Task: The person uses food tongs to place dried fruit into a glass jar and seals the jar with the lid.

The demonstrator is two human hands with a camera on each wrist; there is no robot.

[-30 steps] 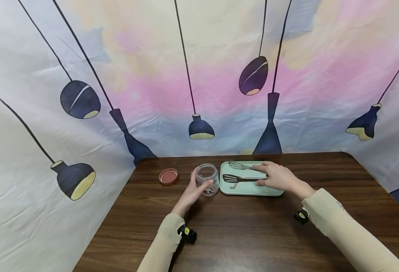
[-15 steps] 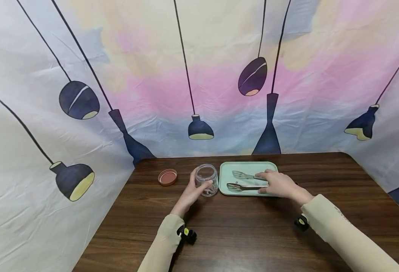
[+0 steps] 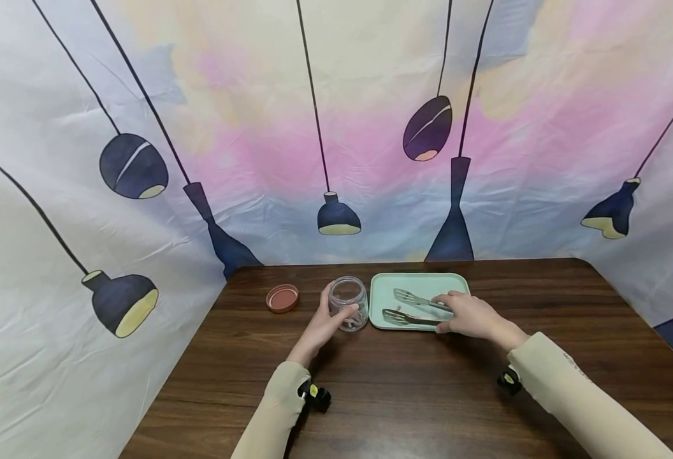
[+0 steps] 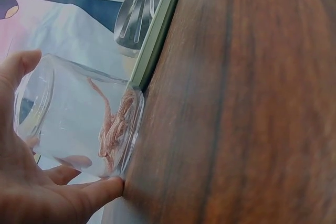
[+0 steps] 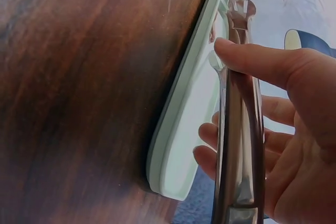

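Observation:
My left hand grips a clear, lidless jar standing on the table at the tray's left side. Pinkish-brown dried strips lie at the jar's bottom. In my right hand is a pair of metal tongs, the thumb along one arm and the fingers on the other side. The tongs' slotted heads are spread apart, low over the pale green tray. Between the heads, a small strip shows on the tray.
A reddish-brown lid lies on the dark wooden table left of the jar. A cloth backdrop printed with lamps hangs behind the table's far edge.
My right hand has brought the tongs towards the tray's near edge and slightly right, so the strip now shows between the heads. My left hand stays on the jar.

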